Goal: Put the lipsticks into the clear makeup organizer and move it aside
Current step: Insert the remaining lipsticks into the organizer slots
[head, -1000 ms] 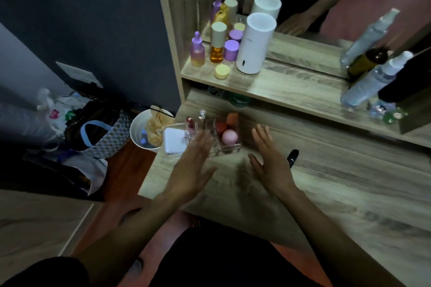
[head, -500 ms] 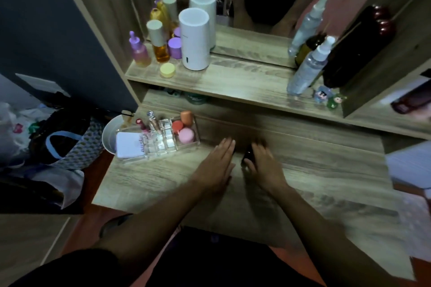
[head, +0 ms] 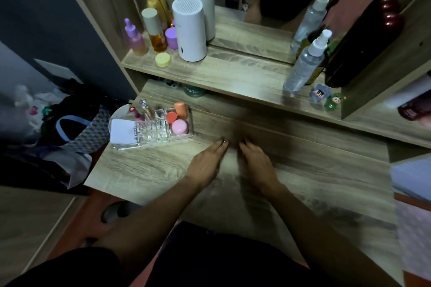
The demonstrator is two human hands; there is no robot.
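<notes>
The clear makeup organizer stands at the table's left end. Upright in its slots are a red-tipped lipstick and a clear-capped tube. It also holds a white compact and pink and orange sponges. My left hand lies flat on the wood at mid-table, fingers straight, holding nothing. My right hand rests just right of it with its fingers curled down. The black lipstick seen earlier is hidden, and whether it is under those fingers I cannot tell.
A raised shelf behind carries a white cylinder, small bottles and spray bottles, with a mirror behind. A patterned bag and a white bowl sit on the floor beyond the table's left edge.
Both hands left the organizer and drew back to mid-table. My right hand closed over the black lipstick, which no longer shows. The view swung right.
</notes>
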